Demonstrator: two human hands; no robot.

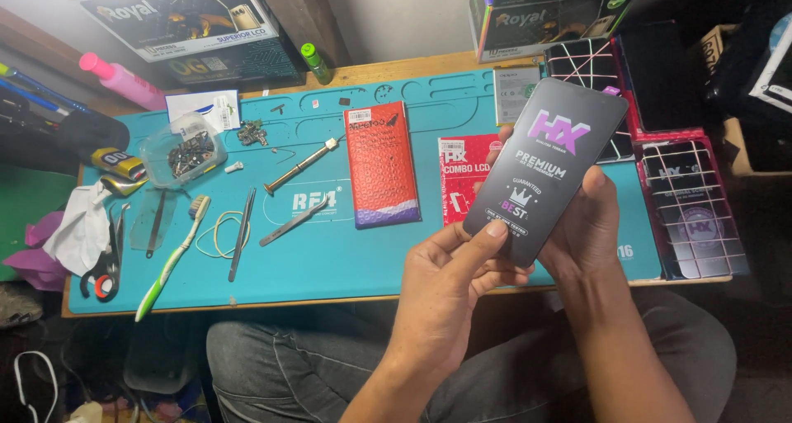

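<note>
Held between both hands is a black phone screen panel [546, 169], tilted with its top end toward one o'clock and its printed protective film facing the camera. The left hand [443, 287] is closed on the panel's lower left corner, the thumb pressed flat on the front face. The right hand [587, 229] is wrapped around the right edge from behind, with its thumb laid along that edge. The panel is kept in the air above the near edge of a teal work mat [330, 258], at about three o'clock of the view's centre.

On the mat, at twelve o'clock from the left hand, a red bubble-wrap pouch [381, 164] is laid flat, and just beside it, partly hidden by the panel, a red display box [460, 184] is seen. At nine o'clock from the pouch, a screwdriver [302, 165], a metal spudger [294, 221] and black tweezers [242, 233] are spread out. Farther toward nine o'clock, a green-and-white toothbrush [172, 260] and a clear tub of small parts [183, 151] are found. Scissors [106, 262] are placed at the mat's left edge.
</note>
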